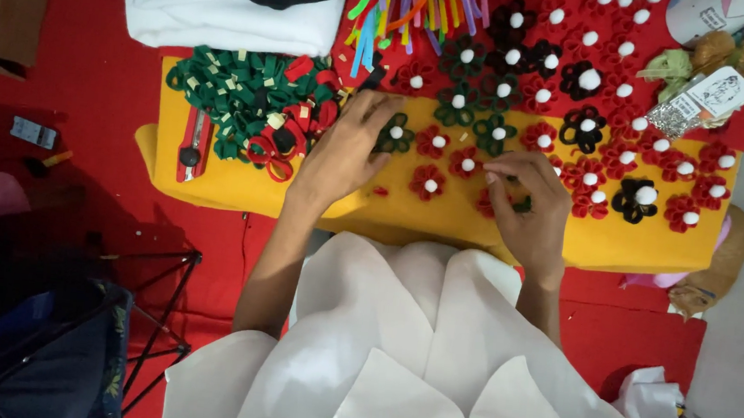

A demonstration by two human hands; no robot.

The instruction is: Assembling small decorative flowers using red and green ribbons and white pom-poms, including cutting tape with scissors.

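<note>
My left hand [349, 144] lies on a yellow felt board [213, 182], its fingers touching a dark green felt flower [395, 135] with a white pompom centre. My right hand [530, 200] rests on the board with the fingertips pinched over a small red and green piece [521, 202], mostly hidden under the fingers. Several red flowers with white centres [428, 183] lie between the two hands. More red, green and black flowers [633, 198] spread to the right and at the back.
A pile of green and red felt loops [247, 99] sits at the left of the board, with red scissors [274, 151] and a red cutter [191, 144]. Coloured strips [408, 6] and white folded cloth [227, 17] lie behind. A packet [705, 95] sits back right.
</note>
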